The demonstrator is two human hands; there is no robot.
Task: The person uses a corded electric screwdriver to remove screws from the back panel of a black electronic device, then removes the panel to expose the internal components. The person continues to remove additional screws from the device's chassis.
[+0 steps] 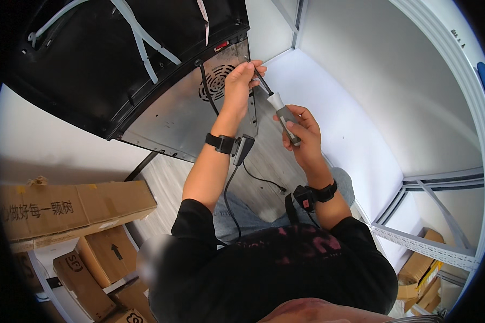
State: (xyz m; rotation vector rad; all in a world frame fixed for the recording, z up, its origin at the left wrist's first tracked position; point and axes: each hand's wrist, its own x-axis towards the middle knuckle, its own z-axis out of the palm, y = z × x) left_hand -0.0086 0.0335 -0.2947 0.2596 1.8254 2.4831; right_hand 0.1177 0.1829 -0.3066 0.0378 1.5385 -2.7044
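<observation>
Black appliance (91,64) tipped up on white tabletop (328,107), metal back panel (183,113) facing the person. Step judged: working a screw at the panel's upper edge. Left hand (240,81) pinches the screwdriver (279,107) tip there; right hand (302,132) closed round its handle. Next calls for steady, square turning.

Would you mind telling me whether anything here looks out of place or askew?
Yes: the black appliance is tipped up, baring its metal underside, while the left hand steadies a screwdriver held by the right hand.
</observation>
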